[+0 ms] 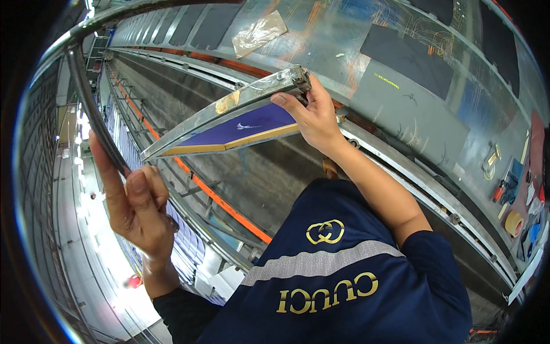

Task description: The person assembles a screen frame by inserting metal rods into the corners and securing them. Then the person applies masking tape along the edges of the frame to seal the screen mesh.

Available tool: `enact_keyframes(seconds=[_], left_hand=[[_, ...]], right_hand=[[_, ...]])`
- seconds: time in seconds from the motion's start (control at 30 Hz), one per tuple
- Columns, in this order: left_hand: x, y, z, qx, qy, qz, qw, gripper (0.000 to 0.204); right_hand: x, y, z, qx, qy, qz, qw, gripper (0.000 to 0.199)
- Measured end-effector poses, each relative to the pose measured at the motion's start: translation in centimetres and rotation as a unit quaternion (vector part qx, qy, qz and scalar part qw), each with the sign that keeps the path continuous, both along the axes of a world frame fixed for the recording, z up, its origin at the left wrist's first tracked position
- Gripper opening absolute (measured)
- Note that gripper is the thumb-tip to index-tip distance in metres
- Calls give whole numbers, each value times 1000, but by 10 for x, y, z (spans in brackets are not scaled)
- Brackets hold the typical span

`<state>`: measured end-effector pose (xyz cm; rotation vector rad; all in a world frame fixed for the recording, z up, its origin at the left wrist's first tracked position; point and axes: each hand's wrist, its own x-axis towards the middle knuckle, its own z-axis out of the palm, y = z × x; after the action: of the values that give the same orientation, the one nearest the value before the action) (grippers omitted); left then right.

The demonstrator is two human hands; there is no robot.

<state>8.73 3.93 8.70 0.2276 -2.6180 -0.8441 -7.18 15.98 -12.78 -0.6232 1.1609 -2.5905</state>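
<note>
My right hand (315,117) grips the near end of a screen-printing frame (260,88), thumb on the near side of its metal bar and fingers round the corner. The frame is tilted above the dark gap between the tables. A tan patch marks its metal bar, and purple mesh (200,135) with a pale mark and a tan border shows beneath. My left hand (140,209) is raised at the left, closed round the lower part of a dark bar (94,103), its index finger stretched along it. The bar's upper end meets a curved dark tube (123,12).
A long printing table (321,43) runs along the far side and right, bearing dark panels (409,60) and a clear plastic sheet (259,34). Tape (514,223) and tools lie at its right end. An orange rail (217,200) crosses behind the frame. Racks stand at the left.
</note>
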Motion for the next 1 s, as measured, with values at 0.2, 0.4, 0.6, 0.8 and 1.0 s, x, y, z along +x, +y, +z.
enact_keyframes(seconds=[0.2, 0.4, 0.6, 0.8, 1.0], left_hand=[[0, -11, 1, -37, -48, -26, 998, 53], [3, -8, -3, -22, -72, -48, 996, 54], [14, -6, -12, -16, -86, -33, 996, 54], [0, -6, -5, 84, 22, 28, 996, 47], [5, -53, -59, 96, -28, 82, 992, 28]], right_hand=[[-3, -2, 2, -9, 6, -7, 1000, 29], [2, -4, 5, -9, -9, -2, 1000, 28], [6, -7, 1, 5, 14, -5, 1000, 28], [9, -3, 0, 28, -2, -7, 1000, 33], [25, -10, -9, 119, 114, -65, 984, 39]])
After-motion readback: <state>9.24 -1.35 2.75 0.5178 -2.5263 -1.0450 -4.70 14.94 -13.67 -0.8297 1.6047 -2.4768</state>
